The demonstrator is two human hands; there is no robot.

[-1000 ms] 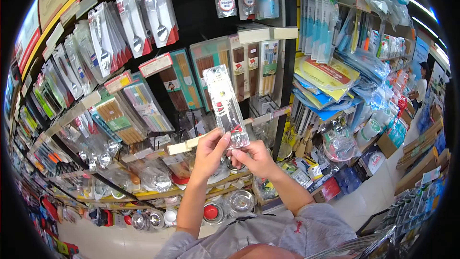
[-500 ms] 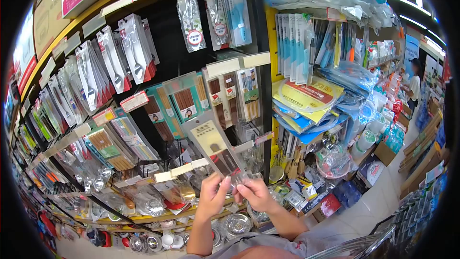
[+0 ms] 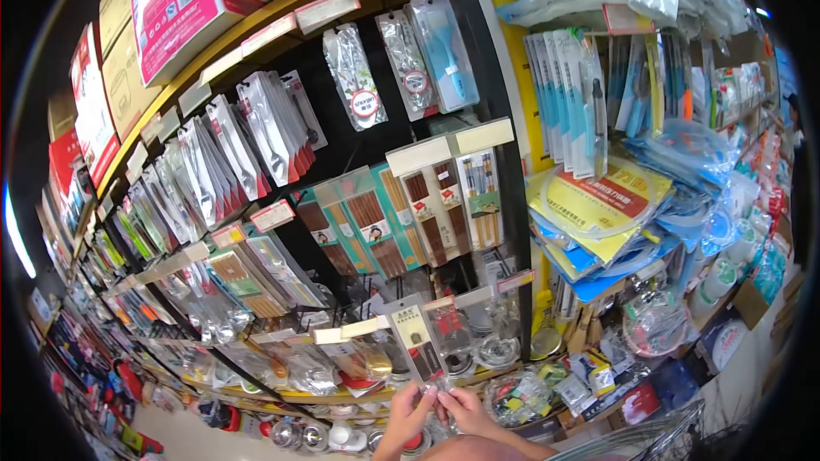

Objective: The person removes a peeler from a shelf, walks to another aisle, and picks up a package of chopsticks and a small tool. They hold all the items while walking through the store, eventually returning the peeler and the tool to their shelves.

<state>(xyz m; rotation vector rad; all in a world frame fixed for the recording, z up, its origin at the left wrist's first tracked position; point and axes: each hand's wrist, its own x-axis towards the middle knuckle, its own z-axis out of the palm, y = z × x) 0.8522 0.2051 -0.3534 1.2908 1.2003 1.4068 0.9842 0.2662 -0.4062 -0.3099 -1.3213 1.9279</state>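
Fingers (image 3: 426, 393) of left hand (image 3: 407, 415) and right hand (image 3: 466, 412) pinch upright chopstick packet (image 3: 415, 341) (hands adjacent).

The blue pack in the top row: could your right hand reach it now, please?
Probably not yet: the right hand pinches the packet low down, and the blue pack hangs high above.

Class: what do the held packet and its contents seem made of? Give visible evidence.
The slim clear packet with cream label: glossy transparent plastic film, as it glints and shows its contents. The dark sticks inside: possibly lacquered wood; too small to confirm.
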